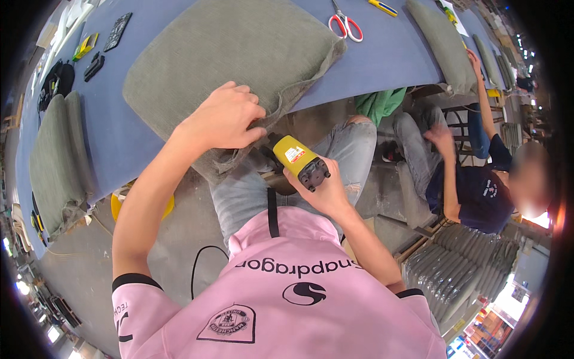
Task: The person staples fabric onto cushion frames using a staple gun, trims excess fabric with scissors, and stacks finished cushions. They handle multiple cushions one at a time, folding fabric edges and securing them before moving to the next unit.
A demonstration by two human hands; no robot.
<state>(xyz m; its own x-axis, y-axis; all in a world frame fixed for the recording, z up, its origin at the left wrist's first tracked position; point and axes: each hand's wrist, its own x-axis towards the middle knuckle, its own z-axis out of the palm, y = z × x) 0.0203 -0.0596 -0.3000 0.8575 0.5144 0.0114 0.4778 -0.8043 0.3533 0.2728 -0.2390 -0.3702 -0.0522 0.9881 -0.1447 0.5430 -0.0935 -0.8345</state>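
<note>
A grey-green fabric cushion point(221, 57) lies on the blue-topped table, its near edge hanging over the side towards my lap. My left hand point(230, 113) is at that near edge, fingers curled and thumb pressed in, closed on the cover's loose fabric. Just right of it, my right hand point(326, 188) grips a yellow handheld power machine point(294, 154) with black ends. The machine's front end is close to the cushion's edge beside my left thumb; whether the two touch is hidden.
Red-and-white scissors point(345, 27) and a yellow-handled tool point(382, 8) lie at the far side of the blue table point(382, 57). More cushions point(60, 161) lean at the left. At right, a co-worker point(472, 185) reaches to another cushion point(442, 48). Wrapped stacks point(460, 263) stand behind.
</note>
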